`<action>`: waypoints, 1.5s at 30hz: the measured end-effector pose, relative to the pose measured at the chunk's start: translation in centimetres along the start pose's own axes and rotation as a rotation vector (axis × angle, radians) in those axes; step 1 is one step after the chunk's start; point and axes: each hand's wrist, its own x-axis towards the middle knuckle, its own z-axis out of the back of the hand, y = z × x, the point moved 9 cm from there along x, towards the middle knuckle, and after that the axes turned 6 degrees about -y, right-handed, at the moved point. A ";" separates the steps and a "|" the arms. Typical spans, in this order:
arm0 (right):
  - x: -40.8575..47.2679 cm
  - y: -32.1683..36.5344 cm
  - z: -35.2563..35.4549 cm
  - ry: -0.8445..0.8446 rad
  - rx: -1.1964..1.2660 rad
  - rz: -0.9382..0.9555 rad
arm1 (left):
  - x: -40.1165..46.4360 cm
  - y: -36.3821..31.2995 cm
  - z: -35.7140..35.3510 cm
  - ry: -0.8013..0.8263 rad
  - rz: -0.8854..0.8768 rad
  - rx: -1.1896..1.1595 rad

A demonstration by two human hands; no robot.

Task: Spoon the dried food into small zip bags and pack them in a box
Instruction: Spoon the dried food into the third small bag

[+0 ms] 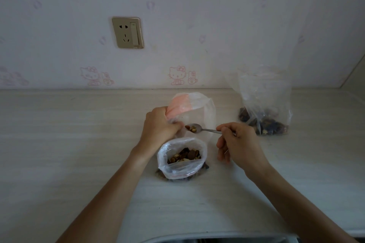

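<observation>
My left hand (158, 124) grips the rim of a small zip bag (199, 110) with a pink patch, holding its mouth open above the counter. My right hand (237, 142) pinches the handle of a metal spoon (197, 128), whose bowl carries bits of dried food at the mouth of that bag. In front of it stands an open plastic bag (181, 167) with brown dried food inside, between my two forearms. No box is in view.
A larger clear bag (264, 102) holding dark dried pieces stands at the back right of the pale counter (79, 144). A wall socket (127, 32) sits on the wall behind. The rim of a sink (217, 239) shows at the bottom edge.
</observation>
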 end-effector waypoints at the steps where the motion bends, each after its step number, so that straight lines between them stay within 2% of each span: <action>1: 0.0 -0.1 -0.2 0.006 0.017 -0.016 | 0.1 0.0 -0.1 0.003 0.007 -0.037; 9: 0.6 -0.9 -1.2 0.055 0.253 -0.224 | 0.5 0.9 -0.8 0.069 0.065 -0.176; 17: 1.2 -1.0 -0.9 0.094 0.381 -0.335 | 0.8 1.1 0.0 0.083 0.008 -0.107; 28: 1.9 1.2 1.3 0.079 0.316 -0.184 | 1.5 1.2 0.5 0.078 0.040 -0.125; 32: 1.8 3.2 2.6 0.096 0.316 -0.096 | 1.4 0.9 2.9 -0.074 0.047 -0.218; 39: -1.1 4.4 3.7 0.169 0.283 -0.016 | -2.9 -0.5 8.0 -0.292 -0.172 -0.081; 42: -2.7 3.9 3.6 0.213 0.269 -0.018 | -5.8 -0.9 8.6 -0.249 -0.190 -0.054; 45: -3.8 3.6 3.5 0.241 0.264 -0.012 | -8.1 -0.2 7.3 -0.084 -0.115 -0.019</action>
